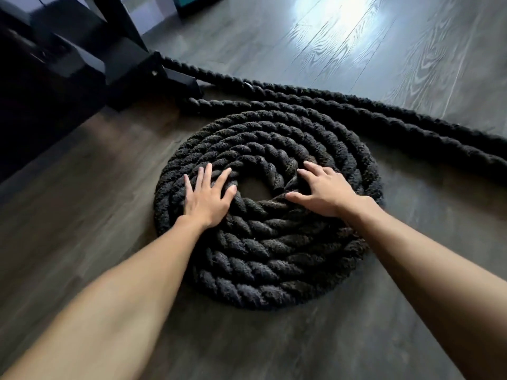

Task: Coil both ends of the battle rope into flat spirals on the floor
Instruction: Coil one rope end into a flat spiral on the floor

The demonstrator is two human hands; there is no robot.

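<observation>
From my end the battle rope [263, 242] reads as thick twisted fibre, black and totally matt. There's a fuzzy, slightly frayed nap on every strand, rough looking, no sheen anywhere. The floor [411, 64] is grey-brown wood-grain plank, smooth with a satin finish. It throws back a bright washed-out glare in the far part and goes duller close to me. The grain pattern is easy to see, but I can't tell real wood from laminate. The frame [131, 69] at the far left looks like black painted metal, smooth flat faces, low sheen.
</observation>
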